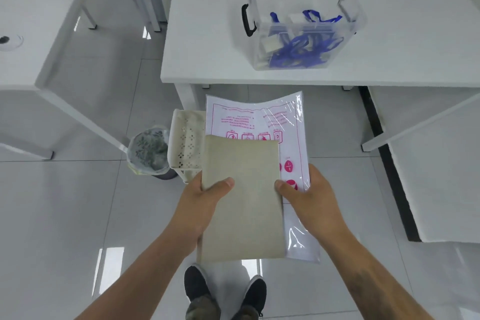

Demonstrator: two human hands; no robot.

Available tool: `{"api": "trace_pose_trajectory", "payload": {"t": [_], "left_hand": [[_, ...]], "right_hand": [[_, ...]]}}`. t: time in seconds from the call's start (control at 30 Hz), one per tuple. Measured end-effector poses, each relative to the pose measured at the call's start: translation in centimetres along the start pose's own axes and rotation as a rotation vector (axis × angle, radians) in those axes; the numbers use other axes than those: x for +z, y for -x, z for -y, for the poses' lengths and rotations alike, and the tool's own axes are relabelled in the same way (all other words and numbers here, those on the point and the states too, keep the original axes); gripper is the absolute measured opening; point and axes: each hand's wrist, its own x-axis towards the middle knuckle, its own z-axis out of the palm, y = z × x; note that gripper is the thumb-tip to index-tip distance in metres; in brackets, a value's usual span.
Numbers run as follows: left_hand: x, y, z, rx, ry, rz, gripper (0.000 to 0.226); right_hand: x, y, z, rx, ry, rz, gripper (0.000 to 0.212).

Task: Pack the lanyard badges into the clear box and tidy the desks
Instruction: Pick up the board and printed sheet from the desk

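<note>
Clear box (301,26) sits on the desk (207,34) at 12 o'clock, blue lanyard badges (301,47) piled inside.

Left hand (205,197) pinches the beige card (241,197); right hand (309,197) pinches card plus printed plastic sleeve (254,117).

Judgement: the stack is light; the card is stiff, the sleeve floppy and slick, so grip both edges. The box is rigid; lift it by its black handle (246,19).

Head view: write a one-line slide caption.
Both hands, left hand and right hand, hold a beige card sheet over a pink-printed plastic bag before the clear box.
</note>
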Motion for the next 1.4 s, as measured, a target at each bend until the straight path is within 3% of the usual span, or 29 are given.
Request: {"api": "trace_pose_trajectory", "payload": {"t": [0.6, 0.77, 0.9, 1.03, 1.13, 1.33, 1.4], "left_hand": [[-3.7, -9.3, 19.0, -0.092, 0.018, -0.136, 0.011], [-6.2, -9.9, 24.8, -0.077, -0.018, -0.223, 0.035], [-7.3, -8.1, 27.0, -0.083, 0.007, -0.32, 0.034], [-7.7, -7.1, 29.2, -0.097, 0.044, -0.292, 0.033], [-8.3, -8.6, 31.2, -0.119, 0.046, -0.26, 0.014], [-8.8, -14.3, 34.7, -0.035, 0.055, -0.176, 0.03], [-8.7, -16.7, 35.1, -0.008, 0.073, -0.137, 0.018]], "right_hand": [[11.4, -4.9, -16.7, -0.015, 0.098, 0.1, 0.014], [14.6, -3.2, -20.4, 0.011, 0.117, 0.084, 0.024], [15.5, -1.3, -21.8, 0.042, 0.104, 0.123, 0.033], [16.7, -0.8, -23.5, 0.172, 0.158, 0.279, 0.031], [18.1, -0.8, -25.5, 0.128, 0.152, 0.217, 0.03], [20.8, -5.2, -28.7, 0.014, 0.065, 0.169, 0.026], [21.3, -7.5, -29.5, -0.035, 0.049, 0.158, 0.025]]}}
